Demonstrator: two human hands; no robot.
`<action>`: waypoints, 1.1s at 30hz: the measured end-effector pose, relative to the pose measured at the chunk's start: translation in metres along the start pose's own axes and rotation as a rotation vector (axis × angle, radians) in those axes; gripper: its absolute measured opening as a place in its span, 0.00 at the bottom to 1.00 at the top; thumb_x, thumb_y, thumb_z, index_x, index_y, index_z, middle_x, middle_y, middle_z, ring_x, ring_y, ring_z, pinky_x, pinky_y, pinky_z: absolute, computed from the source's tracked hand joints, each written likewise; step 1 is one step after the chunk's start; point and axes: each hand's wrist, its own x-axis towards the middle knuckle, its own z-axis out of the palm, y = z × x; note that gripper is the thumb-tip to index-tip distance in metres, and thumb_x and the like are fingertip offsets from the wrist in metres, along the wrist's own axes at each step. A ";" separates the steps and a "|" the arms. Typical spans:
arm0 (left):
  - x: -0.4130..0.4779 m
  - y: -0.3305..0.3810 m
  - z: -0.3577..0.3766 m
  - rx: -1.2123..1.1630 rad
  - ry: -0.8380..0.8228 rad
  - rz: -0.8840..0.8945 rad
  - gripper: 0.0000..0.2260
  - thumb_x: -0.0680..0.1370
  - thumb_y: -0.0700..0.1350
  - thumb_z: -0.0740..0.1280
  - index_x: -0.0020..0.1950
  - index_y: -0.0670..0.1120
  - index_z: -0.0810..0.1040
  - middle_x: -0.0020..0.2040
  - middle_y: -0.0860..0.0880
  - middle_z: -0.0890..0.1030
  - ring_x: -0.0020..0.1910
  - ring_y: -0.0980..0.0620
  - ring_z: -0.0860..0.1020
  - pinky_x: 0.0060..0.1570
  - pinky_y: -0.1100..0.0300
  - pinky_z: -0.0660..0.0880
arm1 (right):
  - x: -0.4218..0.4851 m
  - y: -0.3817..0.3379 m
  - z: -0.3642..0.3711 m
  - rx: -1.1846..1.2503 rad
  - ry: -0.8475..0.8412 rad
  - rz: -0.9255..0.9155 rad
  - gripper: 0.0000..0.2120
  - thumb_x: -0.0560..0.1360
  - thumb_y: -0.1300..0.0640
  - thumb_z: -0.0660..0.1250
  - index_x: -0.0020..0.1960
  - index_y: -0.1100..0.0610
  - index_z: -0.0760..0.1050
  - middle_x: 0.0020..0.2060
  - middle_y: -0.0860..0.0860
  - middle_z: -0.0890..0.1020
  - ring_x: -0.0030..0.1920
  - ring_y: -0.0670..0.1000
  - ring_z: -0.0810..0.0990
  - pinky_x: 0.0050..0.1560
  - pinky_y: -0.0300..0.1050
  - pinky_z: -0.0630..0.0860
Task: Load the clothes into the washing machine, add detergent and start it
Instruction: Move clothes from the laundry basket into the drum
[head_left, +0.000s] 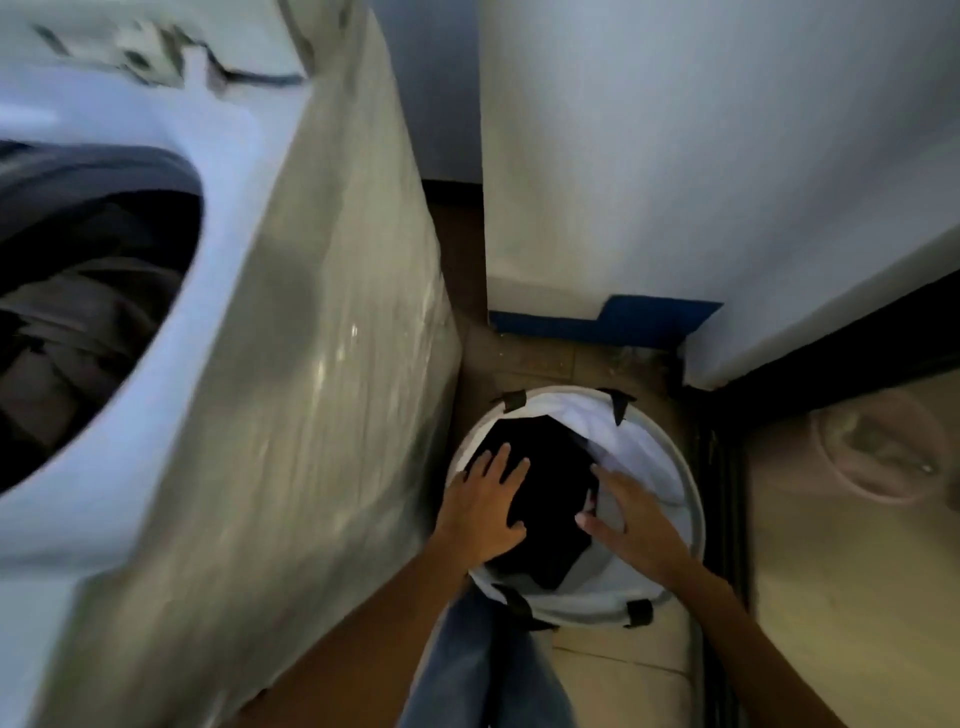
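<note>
A white top-loading washing machine (291, 322) fills the left side, its round opening (93, 291) showing grey clothes inside the drum. To its right on the floor stands a round white laundry basket (688, 499) with black tabs on its rim. A black garment (553, 483) lies in the basket, with white cloth (631, 441) beside it at the far side. My left hand (485, 506) lies with spread fingers on the black garment's left edge. My right hand (631, 522) reaches into the basket on the garment's right side, fingers extended and touching the cloth.
A white wall corner (675, 182) with a blue strip at its base stands behind the basket. A dark sliding-door track (727, 467) runs along the right, with glass beyond it. My jeans-clad leg (483, 670) is below the basket. Tiled floor lies between machine and wall.
</note>
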 end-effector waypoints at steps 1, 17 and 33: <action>0.016 -0.002 0.019 -0.016 -0.022 -0.030 0.35 0.76 0.55 0.62 0.77 0.51 0.47 0.78 0.46 0.47 0.75 0.44 0.50 0.70 0.47 0.59 | 0.015 0.016 0.011 -0.015 -0.018 0.020 0.34 0.72 0.43 0.67 0.73 0.51 0.58 0.72 0.56 0.64 0.72 0.55 0.61 0.70 0.51 0.61; 0.205 -0.093 0.208 0.153 0.038 -0.151 0.52 0.65 0.63 0.71 0.76 0.55 0.38 0.77 0.42 0.44 0.74 0.36 0.52 0.65 0.39 0.63 | 0.213 0.167 0.171 -0.175 -0.253 0.185 0.56 0.61 0.35 0.72 0.73 0.42 0.35 0.75 0.56 0.44 0.75 0.63 0.47 0.71 0.64 0.53; 0.227 -0.093 0.212 -0.279 -0.015 -0.092 0.22 0.77 0.36 0.59 0.71 0.49 0.68 0.74 0.45 0.61 0.65 0.41 0.70 0.65 0.55 0.66 | 0.221 0.159 0.197 0.091 0.136 0.192 0.27 0.72 0.70 0.63 0.69 0.56 0.67 0.64 0.63 0.71 0.62 0.62 0.73 0.65 0.49 0.67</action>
